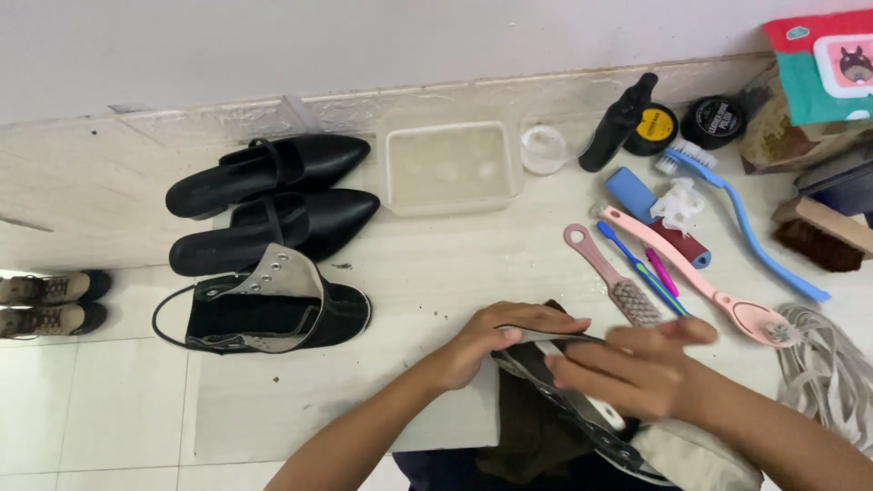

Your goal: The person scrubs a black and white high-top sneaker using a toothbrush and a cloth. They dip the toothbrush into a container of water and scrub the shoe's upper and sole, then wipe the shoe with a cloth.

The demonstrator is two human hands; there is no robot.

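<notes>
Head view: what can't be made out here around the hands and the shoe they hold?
- Head view: black lace-less sneaker in the hands, mostly covered by left hand and right hand.
- Head view: right hand's fingers motion-blurred; grip unclear.
- Head view: grey laces bundle cut by the right edge.
- Head view: two tan shoes cut by the left edge.
- Head view: round black tins, labels too small.

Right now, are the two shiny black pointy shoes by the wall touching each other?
Touching. The head view shows the upper black pointed shoe lying against the lower black pointed shoe, their sides overlapping with no floor visible between them near the middle.
</notes>
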